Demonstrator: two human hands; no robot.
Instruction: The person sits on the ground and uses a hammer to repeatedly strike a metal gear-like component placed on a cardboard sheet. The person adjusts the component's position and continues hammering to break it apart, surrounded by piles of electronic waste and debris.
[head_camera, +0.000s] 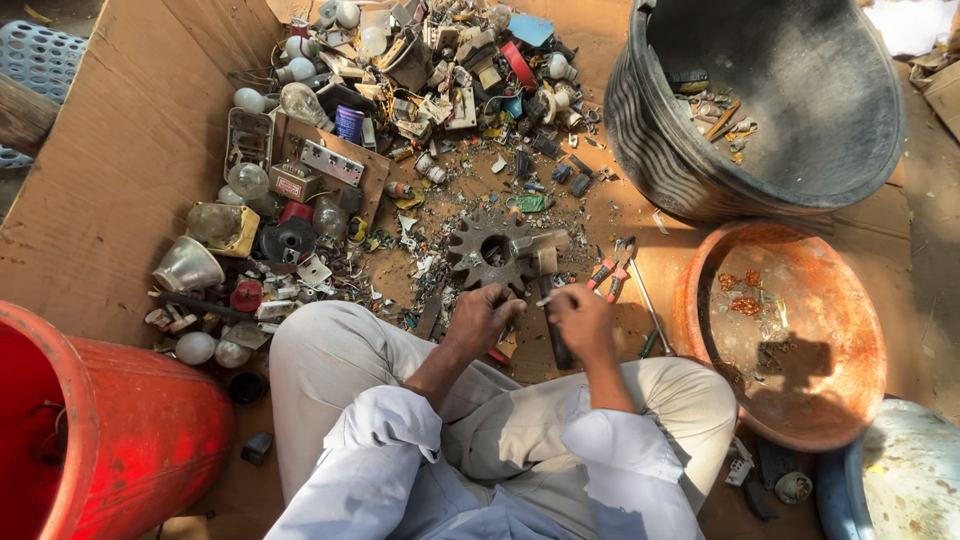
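Note:
I sit cross-legged on cardboard. My left hand (482, 318) and my right hand (580, 318) are close together in front of my knees, pinching a small pale part (543, 299) between their fingertips. Just beyond them lies a rusty toothed gear (487, 247) with a hammer head (545, 252) resting against it; the hammer's dark handle (556, 340) runs back under my right hand. Red-handled pliers (611, 270) and a thin metal rod (650, 305) lie to the right of my hands.
A heap of broken bulbs and electronic scrap (400, 90) spreads across the cardboard (120, 170). A black tub (700, 180) stands at the far right, an orange basin (700, 300) nearer, a red bucket (130, 430) at left, a blue vessel (900, 480) bottom right.

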